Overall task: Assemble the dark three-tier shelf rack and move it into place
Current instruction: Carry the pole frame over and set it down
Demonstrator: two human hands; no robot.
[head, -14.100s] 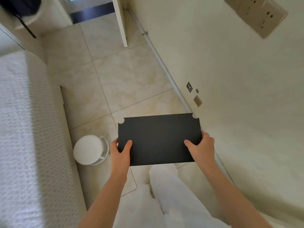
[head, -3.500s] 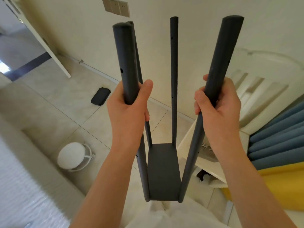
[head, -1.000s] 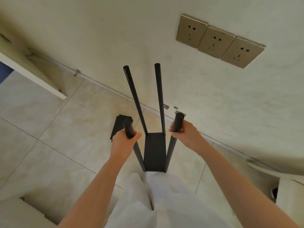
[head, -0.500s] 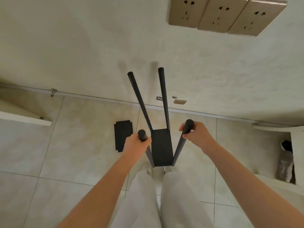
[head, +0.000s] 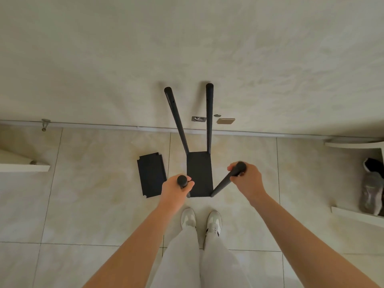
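Observation:
The dark rack frame stands upright on the tiled floor in front of my feet, seen from above: one dark shelf panel (head: 200,175) at the bottom and four dark posts rising from its corners. My left hand (head: 176,189) grips the top of the near left post (head: 182,180). My right hand (head: 246,180) grips the top of the near right post (head: 226,182). The two far posts (head: 209,117) lean toward the wall. A loose dark shelf panel (head: 152,175) with notched corners lies flat on the floor just left of the frame.
A cream wall (head: 187,59) with a baseboard runs across just behind the rack. A white door edge (head: 22,166) juts in at left. A white cabinet (head: 357,213) holding a grey shoe (head: 372,194) is at right. My feet (head: 200,222) stand close behind the rack.
The view has tilted further down since half a second ago, so my shoes now show. The rack stands in the same spot by the wall. Both hands keep their grip on the near posts.

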